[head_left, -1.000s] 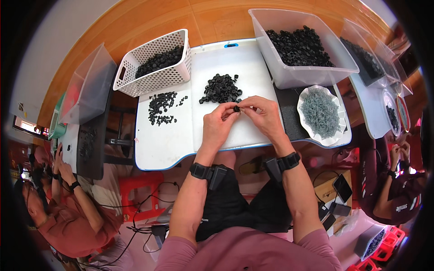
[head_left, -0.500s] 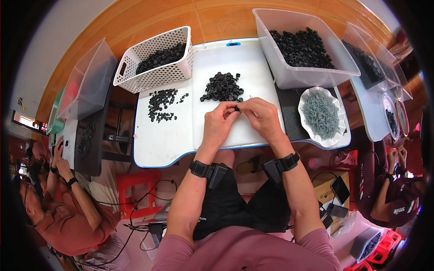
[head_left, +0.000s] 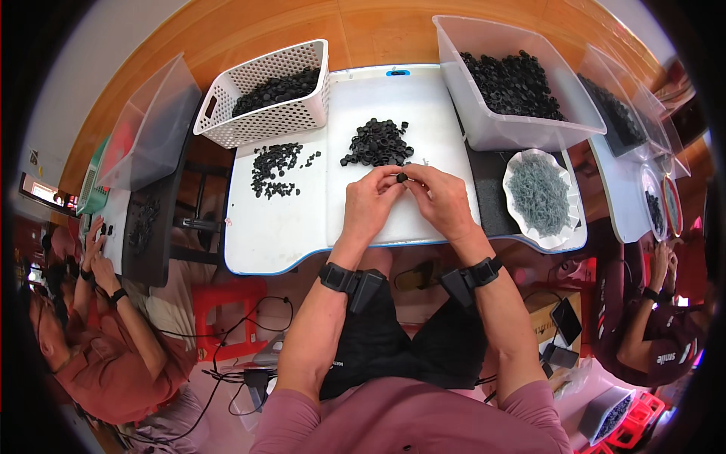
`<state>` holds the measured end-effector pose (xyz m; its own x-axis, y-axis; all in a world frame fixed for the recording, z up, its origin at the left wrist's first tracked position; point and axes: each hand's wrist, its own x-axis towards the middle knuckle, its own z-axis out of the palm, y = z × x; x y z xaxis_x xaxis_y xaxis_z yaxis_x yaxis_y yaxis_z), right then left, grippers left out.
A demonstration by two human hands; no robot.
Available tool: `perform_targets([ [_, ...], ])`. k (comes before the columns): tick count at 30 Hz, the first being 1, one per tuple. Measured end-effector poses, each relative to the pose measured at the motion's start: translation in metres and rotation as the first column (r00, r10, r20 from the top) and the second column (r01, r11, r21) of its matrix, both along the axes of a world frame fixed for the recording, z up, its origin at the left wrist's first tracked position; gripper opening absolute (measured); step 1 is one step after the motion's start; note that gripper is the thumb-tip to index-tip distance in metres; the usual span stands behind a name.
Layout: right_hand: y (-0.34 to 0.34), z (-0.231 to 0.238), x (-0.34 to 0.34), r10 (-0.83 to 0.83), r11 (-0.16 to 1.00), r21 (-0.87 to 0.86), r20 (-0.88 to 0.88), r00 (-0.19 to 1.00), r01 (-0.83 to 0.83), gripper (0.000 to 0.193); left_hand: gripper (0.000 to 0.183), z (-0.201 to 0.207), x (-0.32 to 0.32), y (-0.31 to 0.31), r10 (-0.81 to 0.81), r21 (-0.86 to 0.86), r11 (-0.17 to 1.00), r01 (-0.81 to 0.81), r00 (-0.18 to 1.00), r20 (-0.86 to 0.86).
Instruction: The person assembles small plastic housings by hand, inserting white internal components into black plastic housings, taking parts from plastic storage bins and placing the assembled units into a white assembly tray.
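Between my fingertips, over the white work board point(head_left: 355, 227), is a small round black cap point(head_left: 401, 178). The thumb and index finger of my left hand point(head_left: 368, 203) pinch it from one side. My right hand point(head_left: 444, 200) pinches it from the other side, fingers closed. Just beyond my hands lies a heap of black caps point(head_left: 378, 142). Farther left on the board are many smaller black parts point(head_left: 274, 168), loosely spread. My fingers partly cover the held cap, so its underside is hidden.
A white perforated basket point(head_left: 302, 115) of black parts stands back left. Back right is a translucent bin point(head_left: 522, 130) of black rings and caps. A white scalloped dish point(head_left: 563, 229) holds thin grey-green pieces. Co-workers sit on both sides, one in a red shirt point(head_left: 121, 363).
The view has shifted slightly. My fingers have turned the small black cap a little, and more of it shows between the fingertips. Both hands stay at the same spot.
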<state>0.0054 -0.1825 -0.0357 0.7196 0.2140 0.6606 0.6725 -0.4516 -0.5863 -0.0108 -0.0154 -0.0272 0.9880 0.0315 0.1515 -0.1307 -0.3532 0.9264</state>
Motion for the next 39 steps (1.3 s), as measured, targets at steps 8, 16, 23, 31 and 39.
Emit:
perform_targets([
  [8, 0.002, -0.003, 0.002, -0.016, 1.0, -0.016, 0.058, 0.998, 0.017, 0.024, 0.028, -0.002, 0.003, 0.006, -0.084, -0.166, 0.984, 0.071, 0.994, -0.069],
  [16, 0.0, -0.003, -0.001, 0.063, 0.993, 0.1, -0.044, 0.997, -0.059, 0.02, 0.027, 0.003, 0.006, 0.009, -0.16, -0.283, 0.953, 0.111, 0.975, -0.156],
  [23, -0.005, 0.006, 0.004, -0.292, 0.915, 0.232, -0.179, 0.939, 0.329, 0.011, 0.026, -0.002, 0.006, 0.007, -0.116, -0.347, 0.936, 0.062, 0.984, -0.135],
  [31, -0.012, -0.006, 0.017, -0.378, 0.889, 0.15, -0.294, 0.878, 0.433, 0.013, 0.024, -0.005, 0.002, 0.008, -0.084, -0.446, 0.894, 0.046, 0.994, -0.066],
  [39, -0.007, -0.002, 0.016, -0.371, 0.929, -0.104, -0.279, 0.886, 0.356, 0.023, 0.023, -0.005, 0.0, 0.009, -0.058, -0.495, 0.868, 0.037, 0.998, -0.028],
])
